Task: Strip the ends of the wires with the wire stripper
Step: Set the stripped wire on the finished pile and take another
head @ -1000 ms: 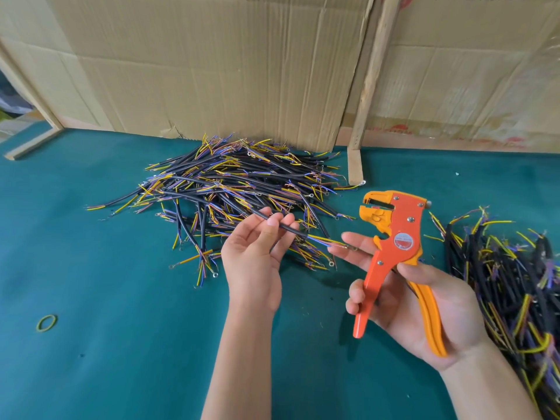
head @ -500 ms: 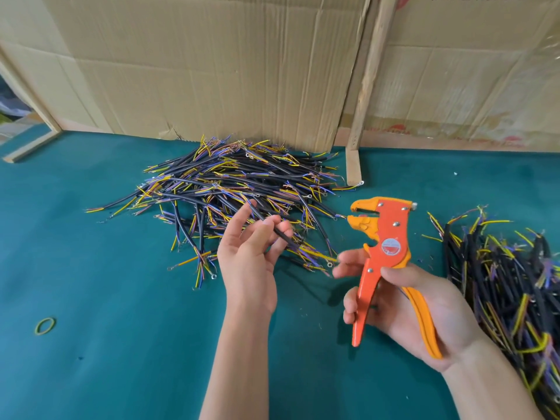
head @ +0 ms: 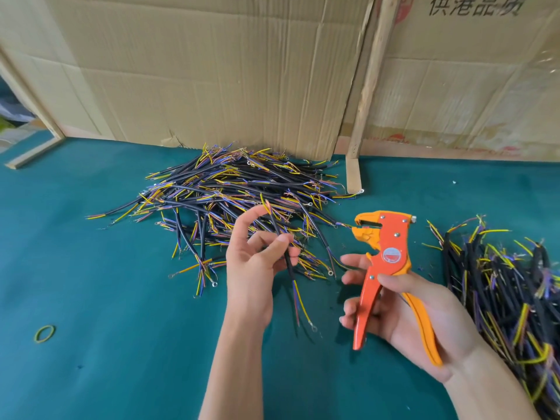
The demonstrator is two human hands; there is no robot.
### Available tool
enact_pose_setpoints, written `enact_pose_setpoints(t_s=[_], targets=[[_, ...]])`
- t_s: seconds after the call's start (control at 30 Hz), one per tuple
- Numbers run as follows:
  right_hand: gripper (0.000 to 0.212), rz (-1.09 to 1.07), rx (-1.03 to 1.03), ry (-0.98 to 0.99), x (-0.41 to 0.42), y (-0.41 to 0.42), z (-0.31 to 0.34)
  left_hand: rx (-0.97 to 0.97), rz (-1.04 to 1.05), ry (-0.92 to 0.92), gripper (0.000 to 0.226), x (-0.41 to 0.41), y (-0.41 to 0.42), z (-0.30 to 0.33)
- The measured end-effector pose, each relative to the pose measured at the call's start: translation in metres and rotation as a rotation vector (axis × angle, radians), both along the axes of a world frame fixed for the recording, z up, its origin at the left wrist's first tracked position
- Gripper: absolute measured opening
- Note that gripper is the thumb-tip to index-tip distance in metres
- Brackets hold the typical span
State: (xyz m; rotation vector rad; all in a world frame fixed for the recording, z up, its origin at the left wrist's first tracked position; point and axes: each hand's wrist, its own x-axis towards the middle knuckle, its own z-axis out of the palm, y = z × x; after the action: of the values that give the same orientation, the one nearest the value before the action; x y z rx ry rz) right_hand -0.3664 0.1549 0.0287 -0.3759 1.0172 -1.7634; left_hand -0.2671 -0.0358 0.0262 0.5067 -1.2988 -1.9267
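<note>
I have the wire stripper (head: 391,268) in my right hand (head: 418,322), fingers wrapped round both handles, its jaws parted a little. My left hand (head: 254,268) pinches one black cable (head: 286,262) between thumb and fingers, just left of the stripper and near the front edge of the big wire pile (head: 239,195).

The risk I see: the cable's loose cores dangle below my grip, apart from the stripper's mouth, and one carries a ring terminal (head: 313,328). If I feed that finished end in, I would cut off a good fitting. A loose pinch could also let the cable slide as the jaws pull, leaving a ragged or short strip.

The cable's long axis runs nearly up and down in view, tilted slightly, terminal end toward me, other end toward the pile. The stripper's long axis is also steep, head pointing away and to the left, handles toward my wrist. A second pile (head: 509,286) lies right of the stripper on the green table (head: 106,298).
</note>
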Motion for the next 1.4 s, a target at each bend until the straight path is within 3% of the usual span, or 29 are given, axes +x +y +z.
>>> enact_pose_setpoints(t_s=[0.87, 1.0, 1.13, 1.3, 1.4], targets=[[0.074, -0.077, -0.096, 0.102, 0.003, 0.002, 0.013, -0.554, -0.38, -0.391, 0.044, -0.014, 0.034, -0.002], [0.062, -0.108, -0.069, 0.111, 0.004, 0.001, 0.014, -0.512, -0.381, -0.365, 0.035, -0.015, 0.037, -0.001], [0.062, -0.104, -0.052, 0.105, 0.005, 0.0, 0.014, -0.244, -0.371, -0.231, 0.027, -0.017, 0.041, 0.006], [0.06, -0.102, -0.042, 0.097, 0.005, -0.001, 0.01, -0.342, -0.318, -0.225, 0.004, -0.02, 0.044, 0.007], [0.065, -0.083, -0.066, 0.102, 0.004, -0.003, 0.008, -0.289, -0.256, -0.195, 0.008, -0.02, 0.044, 0.007]])
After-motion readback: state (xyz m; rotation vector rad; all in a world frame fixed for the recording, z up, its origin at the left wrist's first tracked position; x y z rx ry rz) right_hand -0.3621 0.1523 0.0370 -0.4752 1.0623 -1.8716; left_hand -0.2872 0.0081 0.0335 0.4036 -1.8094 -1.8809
